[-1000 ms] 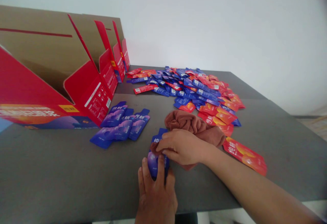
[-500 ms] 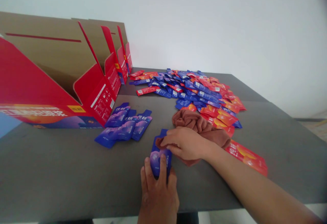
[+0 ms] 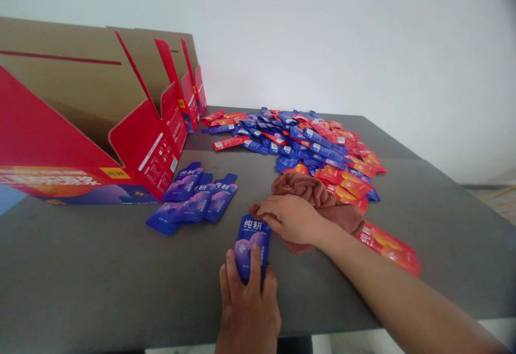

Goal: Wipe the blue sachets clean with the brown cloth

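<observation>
Blue pouch (image 3: 252,235) lies flat, just below the centre of the frame, its printed face up and its narrow top end pointing away from the person. White Chinese characters run across its upper part, with round purple fruit shapes and smaller white print below; the front looks smooth and slightly glossy. Its top end is partly hidden by a corner of the brown cloth (image 3: 300,188).

The left hand (image 3: 250,311) comes in from the bottom edge, palm down, fingers somewhat spread, with fingertips resting on the pouch's lower part. The right hand (image 3: 288,218), its forearm crossing from the lower right, pinches the corner of the cloth between thumb and fingers at the pouch's top; the rest of the cloth lies bunched behind and beside that hand.

Left of the pouch, a cluster of similar blue pouches (image 3: 195,203) lies overlapping. Right of the cloth is a red pouch (image 3: 389,246) with orange fruit shapes, partly covered by cloth and forearm. A broad heap of blue and red pouches (image 3: 306,139) spreads over the upper middle.

Under everything is a matte dark grey table (image 3: 141,289), with a seam running across its far part. Open red cardboard boxes (image 3: 40,133) with plain brown insides stand in a row at the left. Behind rises a plain pale wall (image 3: 342,36), and a light strip of floor shows at the bottom edge.
</observation>
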A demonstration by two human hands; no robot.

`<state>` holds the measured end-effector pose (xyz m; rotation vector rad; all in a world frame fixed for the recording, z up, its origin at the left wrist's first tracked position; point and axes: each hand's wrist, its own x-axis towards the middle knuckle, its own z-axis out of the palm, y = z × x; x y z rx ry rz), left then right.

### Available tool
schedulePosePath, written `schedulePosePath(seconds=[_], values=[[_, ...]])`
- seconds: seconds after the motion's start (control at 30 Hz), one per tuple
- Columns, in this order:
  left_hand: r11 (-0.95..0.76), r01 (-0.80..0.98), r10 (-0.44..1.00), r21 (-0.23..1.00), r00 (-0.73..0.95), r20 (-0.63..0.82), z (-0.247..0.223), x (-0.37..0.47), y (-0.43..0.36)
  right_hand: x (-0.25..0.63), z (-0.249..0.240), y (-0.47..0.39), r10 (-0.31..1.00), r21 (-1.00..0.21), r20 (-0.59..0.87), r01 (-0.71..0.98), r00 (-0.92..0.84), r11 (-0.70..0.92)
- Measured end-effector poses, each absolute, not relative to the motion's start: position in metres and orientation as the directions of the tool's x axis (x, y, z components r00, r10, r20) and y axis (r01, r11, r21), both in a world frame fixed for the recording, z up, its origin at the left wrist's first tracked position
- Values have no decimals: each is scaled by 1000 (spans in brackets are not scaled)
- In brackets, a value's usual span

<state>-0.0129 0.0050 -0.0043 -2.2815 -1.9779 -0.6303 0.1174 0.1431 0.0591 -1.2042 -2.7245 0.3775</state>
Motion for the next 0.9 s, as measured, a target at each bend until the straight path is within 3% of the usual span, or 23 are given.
schedulePosePath(seconds=[0.13, 0.4, 0.67, 0.9], values=[[-187, 961, 930, 205, 106, 353, -7, -13, 5, 118, 62, 142, 705, -314, 20, 665, -709, 677], [-171, 969, 928, 178, 98, 358, -9, -12, 4, 112, 72, 128, 497, -398, -5, 457, -868, 795], [-171, 967, 942, 190, 104, 318, -5, -12, 5, 113, 61, 138, 721, -293, 18, 686, -693, 666], [-187, 966, 931, 176, 117, 347, -7, -13, 3, 116, 62, 138, 669, -330, 29, 625, -742, 708]])
